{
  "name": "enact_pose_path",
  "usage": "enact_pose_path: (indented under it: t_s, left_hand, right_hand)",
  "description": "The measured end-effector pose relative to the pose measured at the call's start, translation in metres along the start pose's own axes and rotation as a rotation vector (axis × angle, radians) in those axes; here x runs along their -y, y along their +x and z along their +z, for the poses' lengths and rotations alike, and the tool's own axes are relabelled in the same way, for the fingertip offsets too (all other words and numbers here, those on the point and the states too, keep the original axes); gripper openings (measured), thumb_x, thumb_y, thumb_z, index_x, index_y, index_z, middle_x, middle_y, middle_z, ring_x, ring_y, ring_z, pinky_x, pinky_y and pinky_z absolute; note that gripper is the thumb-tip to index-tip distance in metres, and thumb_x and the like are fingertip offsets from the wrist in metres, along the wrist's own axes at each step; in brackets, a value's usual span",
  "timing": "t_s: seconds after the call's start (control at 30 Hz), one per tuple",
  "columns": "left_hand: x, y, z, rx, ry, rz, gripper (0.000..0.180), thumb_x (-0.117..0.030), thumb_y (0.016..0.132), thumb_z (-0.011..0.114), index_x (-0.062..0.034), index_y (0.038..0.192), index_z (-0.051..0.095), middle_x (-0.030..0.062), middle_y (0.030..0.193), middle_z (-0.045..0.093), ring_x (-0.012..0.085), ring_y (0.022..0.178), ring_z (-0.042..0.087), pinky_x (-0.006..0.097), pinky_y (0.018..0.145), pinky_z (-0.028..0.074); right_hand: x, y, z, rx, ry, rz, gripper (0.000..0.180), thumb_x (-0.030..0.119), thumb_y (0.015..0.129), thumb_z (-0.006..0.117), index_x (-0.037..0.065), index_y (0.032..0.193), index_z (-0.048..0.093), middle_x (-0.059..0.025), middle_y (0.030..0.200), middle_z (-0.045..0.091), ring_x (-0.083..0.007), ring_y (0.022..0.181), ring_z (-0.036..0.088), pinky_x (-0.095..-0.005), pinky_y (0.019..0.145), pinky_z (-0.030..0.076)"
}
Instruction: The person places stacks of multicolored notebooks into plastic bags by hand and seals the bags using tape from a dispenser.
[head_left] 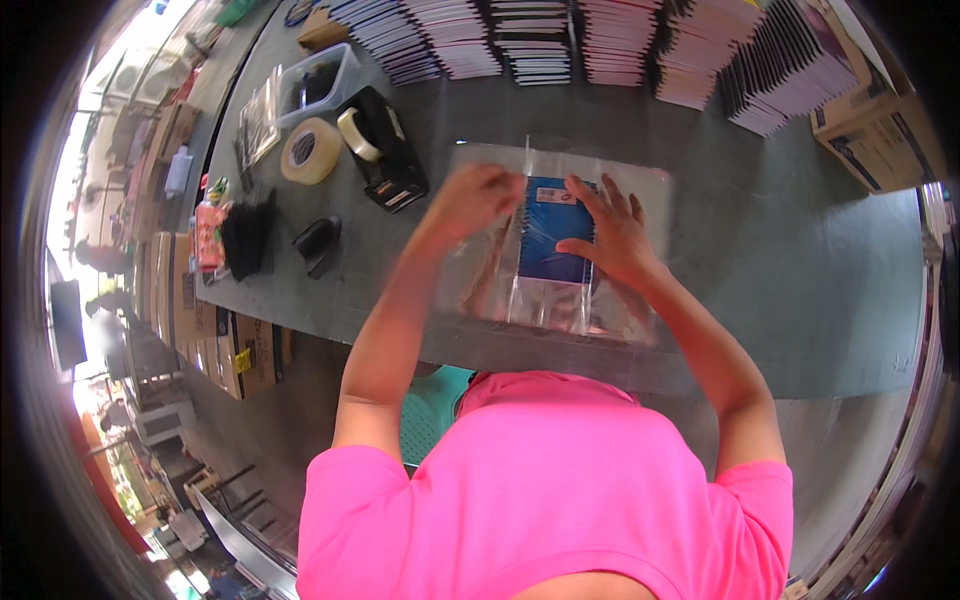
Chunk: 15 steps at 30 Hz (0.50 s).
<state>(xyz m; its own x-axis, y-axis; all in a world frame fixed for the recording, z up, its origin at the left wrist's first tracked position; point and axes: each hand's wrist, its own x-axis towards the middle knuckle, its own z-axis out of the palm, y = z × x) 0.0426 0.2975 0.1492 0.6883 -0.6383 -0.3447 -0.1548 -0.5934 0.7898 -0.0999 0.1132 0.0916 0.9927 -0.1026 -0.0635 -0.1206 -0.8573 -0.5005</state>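
A blue spiral notebook lies inside clear plastic wrapping on the table in front of me, with a small pale label near its top. My right hand rests on the notebook's right side, fingers spread and thumb across the cover. At the upper left corner of the notebook is my left hand, somewhat blurred, its fingers curled together; what they pinch, if anything, is hidden. Clear plastic sheets spread out flat under and around the notebook.
A black tape dispenser, a tape roll and a clear plastic bin stand to the left. Nearer lies a small black object. Stacks of notebooks line the back; a cardboard box is at right.
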Motion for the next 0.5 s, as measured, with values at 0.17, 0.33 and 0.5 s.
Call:
enact_pose_path:
  t_s: [0.17,0.33,0.5]
  left_hand:
    - [-0.016,0.027,0.062,0.154,0.393,0.315,0.031,-0.031,0.077,0.064,-0.0008,0.082,0.066,0.0158,0.077,0.066,0.0294,0.070,0.065,0.043,0.056,0.047]
    - [-0.029,0.037,0.065,0.010,0.603,0.220,0.047,-0.042,0.064,0.076,-0.0002,0.082,0.066,0.0185,0.077,0.064,0.0344,0.068,0.063,0.041,0.061,0.049]
    - [0.012,0.023,0.031,-0.070,0.332,0.055,0.062,-0.040,0.058,0.082,-0.0001,0.099,0.060,0.0161,0.080,0.065,0.0294,0.074,0.065,0.038,0.067,0.052]
  right_hand:
    - [0.003,-0.001,-0.003,0.028,0.054,0.021,0.095,0.048,0.069,0.071,0.024,0.144,0.017,-0.0063,0.140,0.039,-0.0335,0.136,0.020,-0.0562,0.106,0.016]
    - [-0.001,-0.002,0.003,-0.043,0.074,0.021,0.100,0.053,0.066,0.070,0.021,0.144,0.016,-0.0107,0.134,0.044,-0.0357,0.133,0.025,-0.0578,0.104,0.020]
    - [-0.008,-0.003,0.011,-0.258,0.470,0.130,0.096,0.038,0.069,0.076,0.008,0.141,0.021,-0.0172,0.126,0.048,-0.0296,0.120,0.043,-0.0422,0.092,0.041]
